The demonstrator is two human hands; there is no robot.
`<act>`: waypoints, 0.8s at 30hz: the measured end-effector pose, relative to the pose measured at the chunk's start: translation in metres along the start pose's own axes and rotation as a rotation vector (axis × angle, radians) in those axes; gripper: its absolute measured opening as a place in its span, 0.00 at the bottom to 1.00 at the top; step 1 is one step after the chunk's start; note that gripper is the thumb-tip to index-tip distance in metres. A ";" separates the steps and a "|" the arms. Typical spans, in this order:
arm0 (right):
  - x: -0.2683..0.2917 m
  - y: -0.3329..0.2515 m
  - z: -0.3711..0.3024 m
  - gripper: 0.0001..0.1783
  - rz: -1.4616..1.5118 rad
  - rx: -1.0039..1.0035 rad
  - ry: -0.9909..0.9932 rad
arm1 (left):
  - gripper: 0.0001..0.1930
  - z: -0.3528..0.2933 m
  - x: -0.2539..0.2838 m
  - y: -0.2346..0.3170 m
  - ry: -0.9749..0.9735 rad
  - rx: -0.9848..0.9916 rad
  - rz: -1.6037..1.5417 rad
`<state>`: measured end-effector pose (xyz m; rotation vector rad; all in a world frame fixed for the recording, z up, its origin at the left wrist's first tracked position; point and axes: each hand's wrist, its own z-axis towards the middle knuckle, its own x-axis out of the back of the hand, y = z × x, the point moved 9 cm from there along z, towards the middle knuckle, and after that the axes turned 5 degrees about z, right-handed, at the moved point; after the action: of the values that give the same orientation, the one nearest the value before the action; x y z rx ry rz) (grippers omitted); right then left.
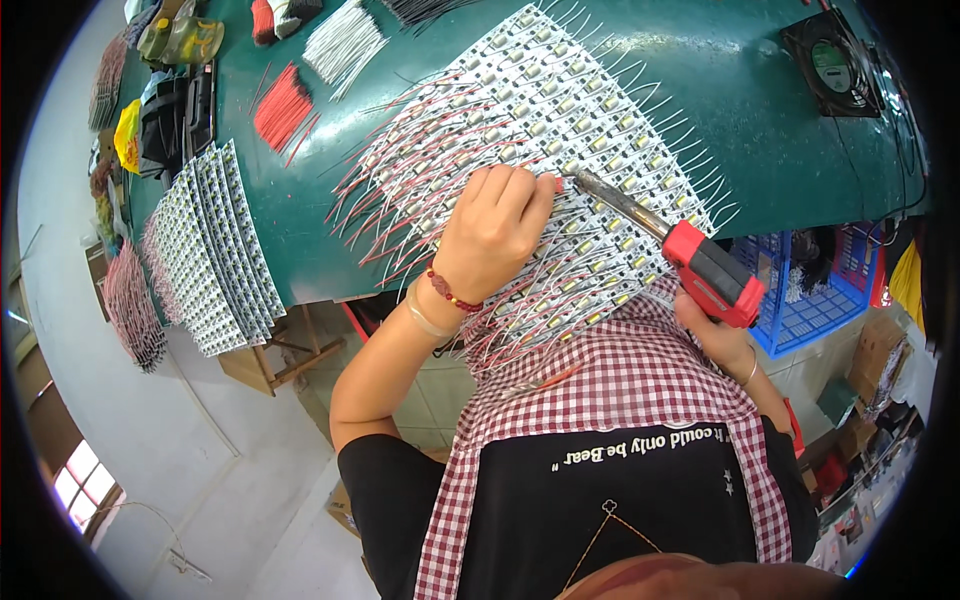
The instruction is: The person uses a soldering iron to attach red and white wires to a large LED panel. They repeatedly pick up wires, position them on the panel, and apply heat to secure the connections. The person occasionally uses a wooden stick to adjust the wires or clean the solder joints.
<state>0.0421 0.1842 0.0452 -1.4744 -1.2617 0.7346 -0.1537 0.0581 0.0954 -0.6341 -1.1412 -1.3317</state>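
Note:
A large sheet of joined white circuit boards point(535, 128) lies tilted on the green table. Red and white wires stick out along its left side, and thin pale wires along its right. My left hand point(497, 225) rests over the sheet's middle, closed in a pinch. A small red bit shows at its fingertips, but what they hold is mostly hidden. My right hand point(712, 332) is closed round the grip of a red and black soldering gun point(712, 272). The gun's metal tip points up and left, close to my left fingertips.
Bundles of red wires point(284, 110) and white wires point(343, 46) lie at the far left of the table point(300, 200). Several more board sheets point(205, 265) overlap at its left edge. A black fan point(832, 65) stands far right, above a blue plastic crate point(815, 305).

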 end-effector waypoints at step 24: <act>0.000 0.000 0.003 0.09 -0.023 -0.038 0.063 | 0.11 0.004 -0.003 0.002 -0.080 -0.009 0.049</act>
<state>0.0393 0.1848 0.0441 -1.5002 -1.2492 0.6475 -0.1522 0.0633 0.0946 -0.7232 -1.1779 -1.2798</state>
